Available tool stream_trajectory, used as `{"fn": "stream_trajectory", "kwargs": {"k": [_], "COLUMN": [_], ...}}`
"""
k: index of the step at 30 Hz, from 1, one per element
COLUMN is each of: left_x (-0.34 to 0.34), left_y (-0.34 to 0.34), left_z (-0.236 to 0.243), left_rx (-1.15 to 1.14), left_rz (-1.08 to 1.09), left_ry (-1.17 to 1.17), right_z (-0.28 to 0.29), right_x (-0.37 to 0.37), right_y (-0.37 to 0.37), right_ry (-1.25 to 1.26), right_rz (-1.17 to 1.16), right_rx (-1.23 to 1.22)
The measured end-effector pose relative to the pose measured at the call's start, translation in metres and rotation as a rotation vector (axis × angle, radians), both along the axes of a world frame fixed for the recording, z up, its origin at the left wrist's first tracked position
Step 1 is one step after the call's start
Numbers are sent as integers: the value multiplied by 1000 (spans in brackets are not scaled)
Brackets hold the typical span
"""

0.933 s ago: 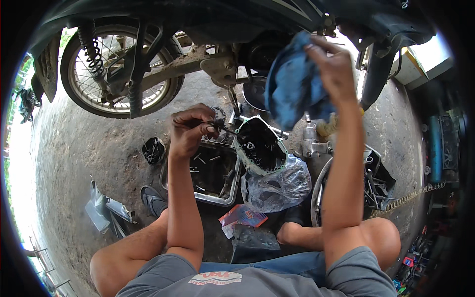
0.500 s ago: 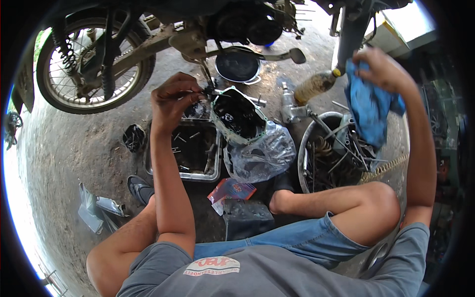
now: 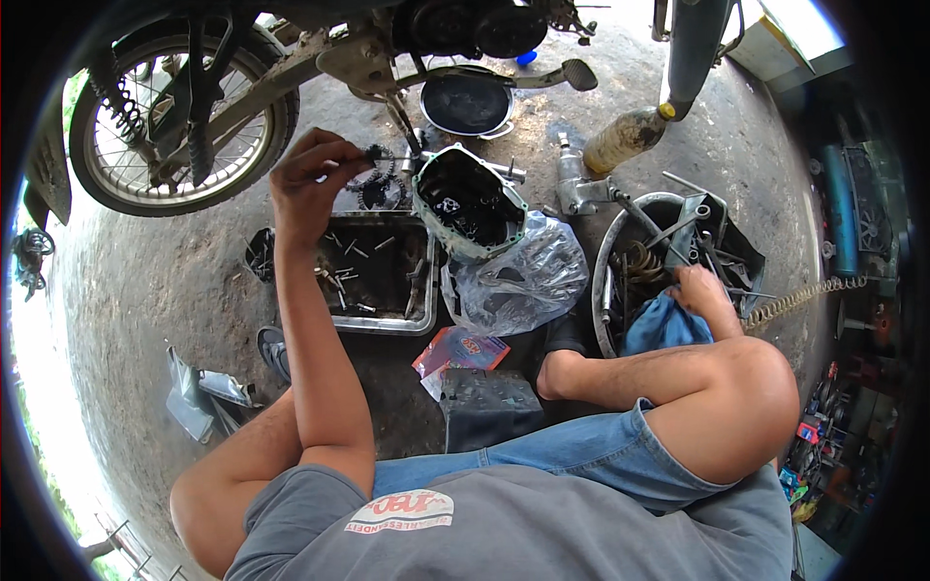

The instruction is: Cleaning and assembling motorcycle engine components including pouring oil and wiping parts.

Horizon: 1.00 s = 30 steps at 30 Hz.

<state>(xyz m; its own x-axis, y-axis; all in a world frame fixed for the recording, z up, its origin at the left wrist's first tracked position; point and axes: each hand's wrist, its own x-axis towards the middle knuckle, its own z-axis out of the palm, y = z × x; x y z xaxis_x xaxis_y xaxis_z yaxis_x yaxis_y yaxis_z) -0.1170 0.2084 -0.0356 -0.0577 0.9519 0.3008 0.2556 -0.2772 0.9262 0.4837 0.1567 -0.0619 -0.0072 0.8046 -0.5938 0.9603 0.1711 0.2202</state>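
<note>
My left hand is raised over the back of the metal tray, finger and thumb pinched on a small dark part whose kind I cannot make out. Just right of it an open engine cover, black and oily inside, rests on a clear plastic bag. My right hand is low at the near side of a round tub, closed on a blue cloth. My knee hides part of the cloth. Several bolts lie in the tray.
A motorcycle stands across the far side. An impact wrench and a dirty bottle are behind the tub, which holds metal tools. A black basin sits under the motorcycle. A coiled hose runs off right.
My right hand has swung down from the upper right, bringing the blue cloth to the tub's near side. My left hand has shifted slightly left and away, still pinching the small dark part.
</note>
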Motion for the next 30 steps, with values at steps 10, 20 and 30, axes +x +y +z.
{"fn": "stream_trajectory", "kwargs": {"k": [10, 20, 30], "left_x": [-14, -11, -7], "left_y": [4, 3, 8], "left_z": [0, 2, -12], "left_rx": [81, 103, 60], "left_rz": [129, 110, 95], "left_ry": [-44, -51, -43], "right_z": [-25, -111, -111], "right_x": [-136, -190, -200], "right_y": [21, -40, -14], "right_ry": [1002, 557, 1073], "right_rz": [307, 988, 837], "right_rx": [34, 40, -11]}}
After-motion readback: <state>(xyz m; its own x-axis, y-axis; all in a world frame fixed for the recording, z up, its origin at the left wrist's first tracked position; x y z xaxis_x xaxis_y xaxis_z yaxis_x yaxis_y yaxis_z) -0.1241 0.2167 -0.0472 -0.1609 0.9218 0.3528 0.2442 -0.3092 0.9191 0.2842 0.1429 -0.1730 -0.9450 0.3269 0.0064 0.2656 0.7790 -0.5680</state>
